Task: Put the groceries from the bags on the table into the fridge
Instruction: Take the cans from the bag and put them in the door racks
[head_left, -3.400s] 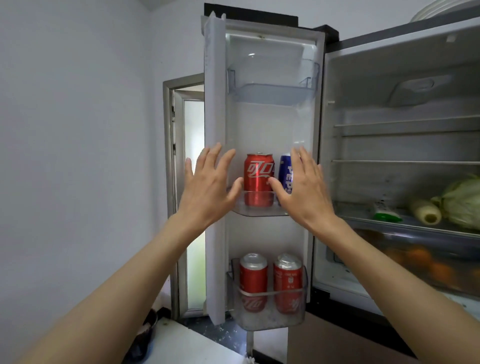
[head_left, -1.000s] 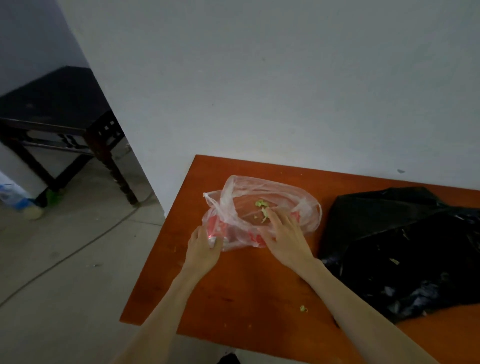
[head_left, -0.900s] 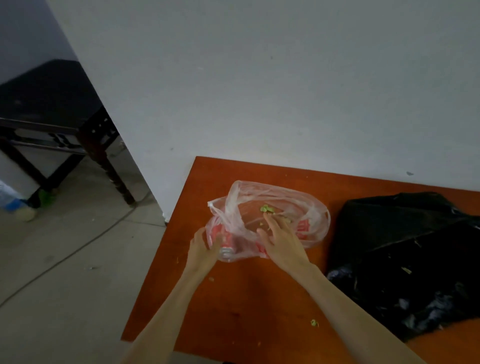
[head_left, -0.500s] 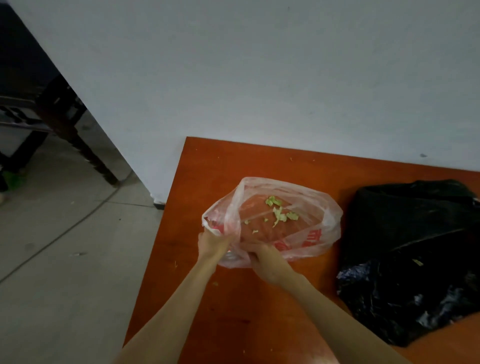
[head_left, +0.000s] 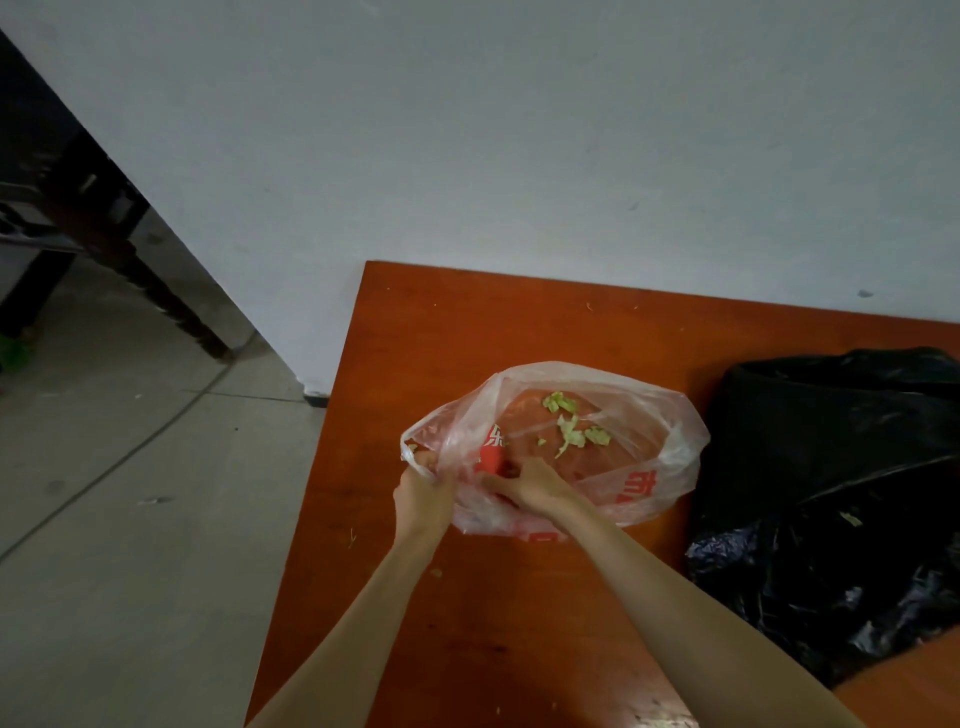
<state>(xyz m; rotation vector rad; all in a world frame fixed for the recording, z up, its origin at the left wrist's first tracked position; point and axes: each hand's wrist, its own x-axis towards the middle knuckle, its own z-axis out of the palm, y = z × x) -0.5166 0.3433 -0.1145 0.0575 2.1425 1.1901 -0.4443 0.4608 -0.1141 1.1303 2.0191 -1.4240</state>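
The left hand (head_left: 422, 493) grips the near left rim of the clear plastic bag (head_left: 660, 447), with its fingers curled around the gathered plastic. The right hand (head_left: 530, 486) is just beside it, almost touching, and it pinches the front edge of the same bag with curled fingers. Both forearms reach in from the bottom of the view.

The bag lies on the bench (head_left: 467, 639), near its left edge and about halfway toward the wall. It is thin and see-through, with red printed characters on its side, and its mouth is held open toward the camera. Inside it, some small pale green leaf scraps (head_left: 571, 434) lie on the bottom. A red shape shows through the plastic close to the fingers, but it is too blurred to tell what it is.

To the right of the clear bag, near it but apart, lies a crumpled black plastic bag (head_left: 841, 499) that reaches to the right border of the view. The bench is orange-brown, and a few tiny crumbs are spread over it. Its far edge touches the white wall (head_left: 519, 130). Beyond the left edge of the bench there is open grey tiled floor (head_left: 130, 519), and further left stands a piece of dark wooden furniture (head_left: 104, 228).
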